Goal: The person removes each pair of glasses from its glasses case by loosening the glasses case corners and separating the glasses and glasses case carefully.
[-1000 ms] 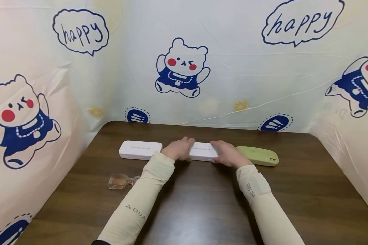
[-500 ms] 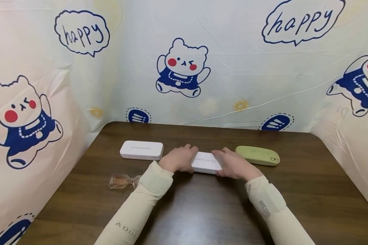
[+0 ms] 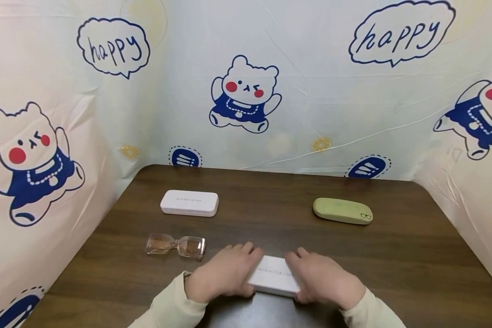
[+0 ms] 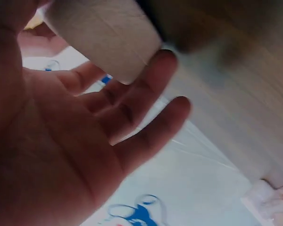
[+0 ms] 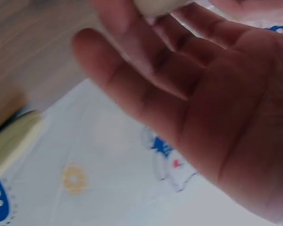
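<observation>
You have 2 hands on 1 white case, which sits toward the near side of the brown table, printed lid facing up. Your left hand grips its left end, thumb at the near edge and fingers toward the far one; your right hand holds the right end in much the same way. You cannot tell from these views whether the case touches the tabletop or is slightly raised. Just beyond your left hand lies a pair of clear-framed glasses with brownish lenses, apart from your fingers. Farther back on the left rests the other white case, and well apart from it on the right lies a green case with a small glasses drawing on its lid. Behind the table hangs a pale cloth printed with winking bears, "happy" bubbles and orange slices.
</observation>
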### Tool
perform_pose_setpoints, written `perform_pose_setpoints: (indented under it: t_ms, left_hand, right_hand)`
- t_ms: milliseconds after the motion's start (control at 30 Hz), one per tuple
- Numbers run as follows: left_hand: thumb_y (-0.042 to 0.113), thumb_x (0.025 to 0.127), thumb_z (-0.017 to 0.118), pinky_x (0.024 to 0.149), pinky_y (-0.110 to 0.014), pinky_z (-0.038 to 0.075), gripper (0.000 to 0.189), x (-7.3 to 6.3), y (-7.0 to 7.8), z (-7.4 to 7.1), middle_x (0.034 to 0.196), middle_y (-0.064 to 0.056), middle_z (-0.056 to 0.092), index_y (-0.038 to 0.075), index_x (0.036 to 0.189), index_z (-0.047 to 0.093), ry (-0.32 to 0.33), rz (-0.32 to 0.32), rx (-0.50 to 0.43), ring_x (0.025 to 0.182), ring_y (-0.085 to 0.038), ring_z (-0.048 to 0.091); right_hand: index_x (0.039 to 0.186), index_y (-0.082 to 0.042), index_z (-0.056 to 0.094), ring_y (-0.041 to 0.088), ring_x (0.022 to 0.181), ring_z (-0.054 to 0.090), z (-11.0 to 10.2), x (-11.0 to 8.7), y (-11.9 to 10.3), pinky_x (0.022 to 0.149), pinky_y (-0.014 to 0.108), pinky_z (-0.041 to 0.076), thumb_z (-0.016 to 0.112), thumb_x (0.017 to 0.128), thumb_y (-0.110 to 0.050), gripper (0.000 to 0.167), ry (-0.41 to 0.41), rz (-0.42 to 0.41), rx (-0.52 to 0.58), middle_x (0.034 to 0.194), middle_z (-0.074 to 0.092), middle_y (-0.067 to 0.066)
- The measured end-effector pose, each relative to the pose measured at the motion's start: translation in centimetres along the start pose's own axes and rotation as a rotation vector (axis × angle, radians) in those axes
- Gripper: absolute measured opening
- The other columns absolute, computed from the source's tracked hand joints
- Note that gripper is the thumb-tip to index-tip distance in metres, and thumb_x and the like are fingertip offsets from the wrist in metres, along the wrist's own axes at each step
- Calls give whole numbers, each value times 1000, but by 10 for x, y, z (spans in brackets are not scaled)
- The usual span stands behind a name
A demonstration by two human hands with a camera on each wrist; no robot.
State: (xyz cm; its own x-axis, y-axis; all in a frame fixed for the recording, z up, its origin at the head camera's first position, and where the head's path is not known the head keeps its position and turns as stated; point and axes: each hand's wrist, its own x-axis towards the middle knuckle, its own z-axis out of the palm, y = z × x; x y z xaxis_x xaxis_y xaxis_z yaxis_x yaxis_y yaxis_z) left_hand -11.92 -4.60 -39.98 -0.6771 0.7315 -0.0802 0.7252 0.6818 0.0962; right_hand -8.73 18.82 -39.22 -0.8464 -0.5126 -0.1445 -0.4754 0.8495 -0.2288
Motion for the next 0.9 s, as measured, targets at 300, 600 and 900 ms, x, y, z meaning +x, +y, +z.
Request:
perform_pose_setpoints:
  t_ms: [300,600,900]
  left_hand:
    - [45,62,93,70,-39,51,70,-21,31,9,93,0,50,15,111,52,-30,-11,165,80,-20,57]
    - [38,62,92,63,-33,48,67,-23,29,11,88,0,50,16,111,53,42,26,160,72,-18,54]
    - [44,49,93,51,-33,46,97,-24,25,10,88,-1,54,24,132,49,68,6,20,67,-19,59]
  right_hand:
    - [96,-11,47,15,58,48,16,-17,-29,53,32,44,94,57,-26,63,-18,-50,-131,77,46,-3]
    - [90,-16,54,8,58,45,2,-17,-17,53,28,42,90,55,-27,51,-57,-101,-15,69,48,-11]
    - [108,-24,67,6,64,47,-16,-10,6,59,26,43,87,68,-33,46,-226,-122,228,69,52,-16]
